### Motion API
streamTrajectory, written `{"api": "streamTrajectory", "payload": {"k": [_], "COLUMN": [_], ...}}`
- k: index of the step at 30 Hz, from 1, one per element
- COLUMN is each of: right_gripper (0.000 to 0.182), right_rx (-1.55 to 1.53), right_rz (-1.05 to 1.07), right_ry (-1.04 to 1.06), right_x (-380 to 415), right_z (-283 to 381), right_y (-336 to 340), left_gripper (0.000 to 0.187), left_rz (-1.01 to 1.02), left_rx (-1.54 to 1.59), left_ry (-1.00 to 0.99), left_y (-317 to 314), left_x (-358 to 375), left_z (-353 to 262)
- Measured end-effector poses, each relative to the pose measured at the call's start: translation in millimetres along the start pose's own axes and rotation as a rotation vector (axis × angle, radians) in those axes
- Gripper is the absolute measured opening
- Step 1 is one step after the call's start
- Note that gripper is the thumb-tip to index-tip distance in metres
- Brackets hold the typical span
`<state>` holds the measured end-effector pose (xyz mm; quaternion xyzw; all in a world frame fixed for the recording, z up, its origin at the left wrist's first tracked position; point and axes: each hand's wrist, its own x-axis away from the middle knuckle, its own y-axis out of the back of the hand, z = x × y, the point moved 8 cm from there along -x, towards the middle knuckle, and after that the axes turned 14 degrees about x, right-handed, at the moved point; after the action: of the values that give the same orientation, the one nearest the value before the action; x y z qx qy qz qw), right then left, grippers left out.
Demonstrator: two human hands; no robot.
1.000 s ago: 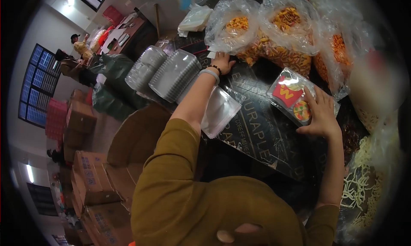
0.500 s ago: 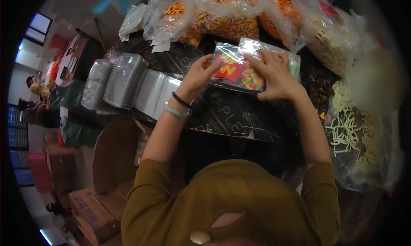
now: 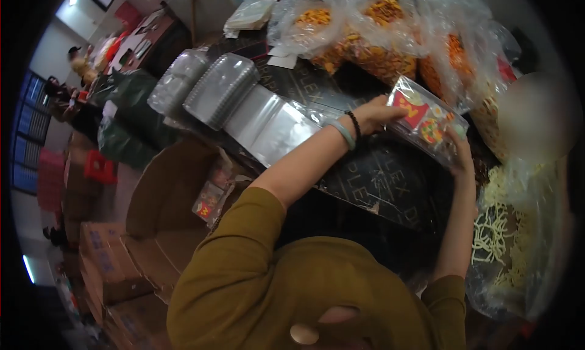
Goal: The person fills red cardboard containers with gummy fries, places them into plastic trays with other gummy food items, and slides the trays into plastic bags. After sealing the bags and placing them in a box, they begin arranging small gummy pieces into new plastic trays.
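A clear plastic box (image 3: pixel 434 109) is held tilted above the dark tabletop. Inside show a red fries-shaped piece with a yellow letter and a round, multicoloured pizza-like piece. My left hand (image 3: pixel 379 113) grips the box's left end, thumb on top. At the opposite end, my right hand (image 3: pixel 460 152) is closed around the edge; some of its fingers are hidden beneath. To the left lie stacked clear plastic trays (image 3: pixel 224 88) and flat clear plastic sheets or lids (image 3: pixel 274 127).
Bags of orange and yellow small pieces (image 3: pixel 384 51) line the table's back. White, noodle-like strands (image 3: pixel 496 210) lie on plastic at right. An open cardboard box (image 3: pixel 167 197) at lower left holds a similar packed box (image 3: pixel 209 201). People stand at far left.
Both hands have lifted the box off the table and tilted it. My right hand has moved from its top to its right end. The camera view has turned and shifted.
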<state>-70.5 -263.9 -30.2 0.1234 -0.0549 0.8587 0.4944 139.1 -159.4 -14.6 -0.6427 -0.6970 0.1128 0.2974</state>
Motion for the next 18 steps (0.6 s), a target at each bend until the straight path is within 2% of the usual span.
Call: {"api": "streamTrajectory", "payload": {"k": [2, 4, 6, 7, 10, 12, 13, 14, 15, 16, 17, 18], "right_gripper": [0.052, 0.050, 0.052, 0.054, 0.059, 0.063, 0.064, 0.065, 0.064, 0.063, 0.062, 0.061], "right_rx": [-0.294, -0.461, -0.460, -0.500, -0.575, -0.656, -0.740, -0.822, -0.872, -0.923, -0.960, -0.995], "right_rz": [0.214, 0.212, 0.261, 0.245, 0.332, 0.431, 0.572, 0.713, 0.760, 0.809, 0.776, 0.745], "right_ry": [-0.084, -0.191, -0.192, -0.128, -0.155, -0.155, -0.205, -0.256, -0.310, -0.363, -0.374, -0.381], "right_x": [-4, 26, 47, 60, 83, 93, 88, 82, 73, 64, 50, 35], "right_z": [-13, -9, -17, -8, 10, 47, 54, 60, 66, 74, 80, 85], "right_y": [-9, -29, -47, -68, -153, -221, -254, -285, -310, -335, -359, -382], "left_gripper": [0.041, 0.053, 0.061, 0.066, 0.066, 0.058, 0.054, 0.053, 0.051, 0.049, 0.048, 0.044], "left_rz": [-0.026, -0.107, -0.107, -0.105, -0.272, -0.346, -0.500, -0.429, -0.525, -0.485, -0.443, -0.498], "left_rx": [-0.046, -0.032, -0.085, -0.105, -0.321, -0.411, -0.449, -0.463, -0.431, -0.356, -0.283, -0.285], "left_ry": [-0.025, -0.038, -0.175, -0.245, -0.251, -0.286, -0.286, -0.388, -0.430, -0.512, -0.595, -0.649], "left_y": [7, 11, 22, 32, 60, 76, 92, 109, 118, 135, 149, 157], "left_x": [7, 41, 70, 84, 149, 188, 208, 220, 240, 250, 259, 268], "left_z": [-3, -18, -34, -45, -104, -153, -176, -199, -218, -233, -247, -257]}}
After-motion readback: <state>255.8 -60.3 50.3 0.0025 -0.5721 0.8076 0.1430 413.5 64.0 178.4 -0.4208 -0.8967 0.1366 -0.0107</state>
